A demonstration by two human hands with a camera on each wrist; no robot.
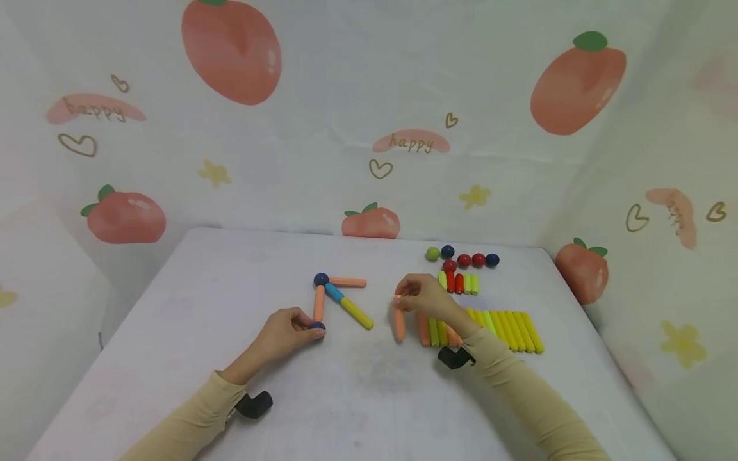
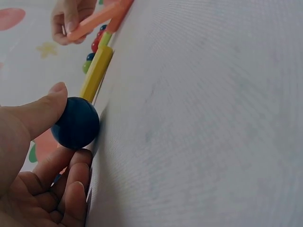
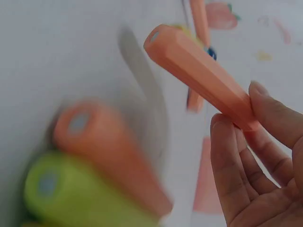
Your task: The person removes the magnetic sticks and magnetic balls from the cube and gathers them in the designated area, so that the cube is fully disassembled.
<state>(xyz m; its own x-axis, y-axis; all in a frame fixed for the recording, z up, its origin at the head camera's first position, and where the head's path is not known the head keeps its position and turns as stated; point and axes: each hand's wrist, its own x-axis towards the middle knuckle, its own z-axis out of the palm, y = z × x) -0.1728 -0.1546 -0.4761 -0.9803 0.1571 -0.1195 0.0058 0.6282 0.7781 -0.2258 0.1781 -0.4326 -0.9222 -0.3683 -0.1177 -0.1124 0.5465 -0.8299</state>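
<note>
My left hand (image 1: 282, 336) holds a dark blue ball (image 2: 75, 124) between thumb and fingers, low on the table. An orange rod (image 1: 319, 304) runs from that ball up to a second dark blue ball (image 1: 321, 279). From the second ball a horizontal orange rod (image 1: 348, 282) points right, and a blue rod (image 1: 334, 292) with a yellow rod (image 1: 357, 314) in line slants down-right. My right hand (image 1: 429, 299) pinches one end of another orange rod (image 3: 203, 71), raised off the table, its free end showing a small grey disc.
Beside and partly under the right forearm lies a row of orange, green and yellow rods (image 1: 519, 330). Farther back are several short red and green rods (image 1: 459, 283). Behind them sit several balls, including a green ball (image 1: 432, 253) and a red ball (image 1: 478, 259).
</note>
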